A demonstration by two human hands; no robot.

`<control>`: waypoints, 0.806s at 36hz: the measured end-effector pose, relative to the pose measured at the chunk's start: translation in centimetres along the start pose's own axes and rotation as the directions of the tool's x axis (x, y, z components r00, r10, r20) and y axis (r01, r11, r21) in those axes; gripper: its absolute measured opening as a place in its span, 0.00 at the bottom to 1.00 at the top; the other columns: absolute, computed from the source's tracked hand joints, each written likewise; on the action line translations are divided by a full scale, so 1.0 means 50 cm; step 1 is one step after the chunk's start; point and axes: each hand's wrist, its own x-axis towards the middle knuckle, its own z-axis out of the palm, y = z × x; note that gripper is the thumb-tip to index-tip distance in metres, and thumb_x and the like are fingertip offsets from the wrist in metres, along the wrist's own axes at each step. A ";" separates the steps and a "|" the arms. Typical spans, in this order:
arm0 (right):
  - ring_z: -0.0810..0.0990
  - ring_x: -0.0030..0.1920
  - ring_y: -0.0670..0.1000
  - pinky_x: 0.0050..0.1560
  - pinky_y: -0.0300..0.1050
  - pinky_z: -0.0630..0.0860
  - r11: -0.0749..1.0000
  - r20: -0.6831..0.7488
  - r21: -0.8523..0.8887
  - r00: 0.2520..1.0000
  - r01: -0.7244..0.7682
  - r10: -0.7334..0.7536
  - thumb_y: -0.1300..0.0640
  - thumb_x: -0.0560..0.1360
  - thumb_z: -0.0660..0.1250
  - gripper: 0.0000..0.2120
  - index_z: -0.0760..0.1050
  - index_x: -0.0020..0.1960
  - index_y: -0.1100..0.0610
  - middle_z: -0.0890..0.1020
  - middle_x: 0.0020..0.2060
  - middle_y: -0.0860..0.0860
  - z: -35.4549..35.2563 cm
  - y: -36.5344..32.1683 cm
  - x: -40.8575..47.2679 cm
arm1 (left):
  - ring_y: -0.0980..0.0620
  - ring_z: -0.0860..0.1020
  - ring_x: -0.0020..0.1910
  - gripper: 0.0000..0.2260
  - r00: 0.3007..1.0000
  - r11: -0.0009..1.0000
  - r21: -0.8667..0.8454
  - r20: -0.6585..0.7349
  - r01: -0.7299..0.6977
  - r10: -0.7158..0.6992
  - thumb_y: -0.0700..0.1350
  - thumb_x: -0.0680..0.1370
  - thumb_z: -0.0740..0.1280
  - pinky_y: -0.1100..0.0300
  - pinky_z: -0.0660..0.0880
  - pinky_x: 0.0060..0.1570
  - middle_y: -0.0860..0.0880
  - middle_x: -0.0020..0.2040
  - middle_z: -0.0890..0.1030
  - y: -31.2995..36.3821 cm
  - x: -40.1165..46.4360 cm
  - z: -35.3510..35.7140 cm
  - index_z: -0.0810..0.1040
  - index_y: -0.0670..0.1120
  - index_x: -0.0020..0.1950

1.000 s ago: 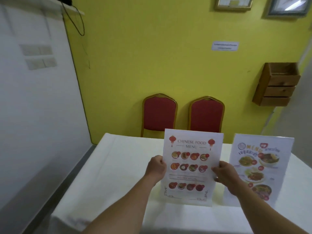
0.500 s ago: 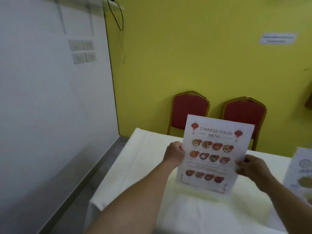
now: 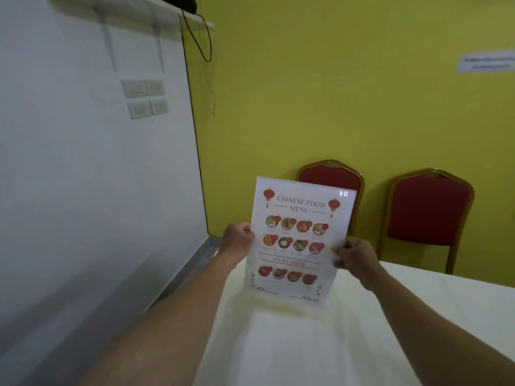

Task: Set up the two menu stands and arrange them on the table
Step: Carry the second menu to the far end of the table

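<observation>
The Chinese food menu stand (image 3: pixel 298 240), a clear acrylic holder with a white printed sheet, stands nearly upright and leans slightly right near the left end of the white-clothed table (image 3: pixel 362 330). My left hand (image 3: pixel 237 239) grips its left edge. My right hand (image 3: pixel 355 256) grips its right edge. Whether its clear base touches the cloth or hovers just above, I cannot tell. The second menu stand is out of view.
Two red chairs with gold frames (image 3: pixel 331 179) (image 3: pixel 429 207) stand against the yellow wall behind the table. A white wall with switches (image 3: pixel 145 98) runs along the left, with grey floor between it and the table's left edge.
The view has swung left, and the second menu stand has left the frame on the right. Both hands have carried the Chinese food menu stand toward the table's left end.
</observation>
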 end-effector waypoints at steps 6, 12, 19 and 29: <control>0.83 0.50 0.61 0.52 0.62 0.80 1.000 -0.014 0.013 1.000 -0.001 0.001 0.65 0.76 0.63 0.07 0.78 0.52 0.63 0.83 0.49 0.56 0.067 -0.020 0.086 | 0.49 0.73 0.36 0.10 1.000 1.000 0.012 0.012 0.016 -0.017 0.37 0.71 0.59 0.55 0.70 0.36 0.38 0.38 0.77 -0.039 0.135 -0.002 0.79 0.35 0.40; 0.83 0.47 0.63 0.51 0.62 0.81 1.000 -0.055 -0.009 0.998 -0.016 0.015 0.65 0.76 0.64 0.08 0.78 0.42 0.55 0.83 0.42 0.53 0.118 -0.033 0.183 | 0.49 0.71 0.35 0.09 0.998 0.998 0.055 0.052 -0.023 0.020 0.36 0.71 0.59 0.55 0.69 0.36 0.41 0.36 0.75 -0.053 0.258 0.002 0.77 0.43 0.37; 0.80 0.38 0.56 0.49 0.58 0.82 0.998 -0.096 -0.035 0.995 -0.043 0.040 0.64 0.76 0.63 0.05 0.78 0.48 0.60 0.84 0.46 0.57 0.162 -0.041 0.277 | 0.50 0.69 0.33 0.09 0.999 0.999 0.049 0.051 -0.005 0.003 0.35 0.71 0.59 0.56 0.65 0.34 0.41 0.34 0.73 -0.072 0.363 0.016 0.77 0.34 0.36; 0.84 0.44 0.59 0.50 0.59 0.82 0.985 -0.102 -0.164 0.994 -0.058 0.042 0.60 0.76 0.65 0.06 0.78 0.50 0.59 0.84 0.47 0.54 0.212 -0.048 0.360 | 0.47 0.73 0.35 0.10 0.998 0.998 0.047 0.042 0.047 -0.049 0.36 0.71 0.60 0.56 0.68 0.36 0.32 0.44 0.82 -0.124 0.444 0.028 0.78 0.31 0.41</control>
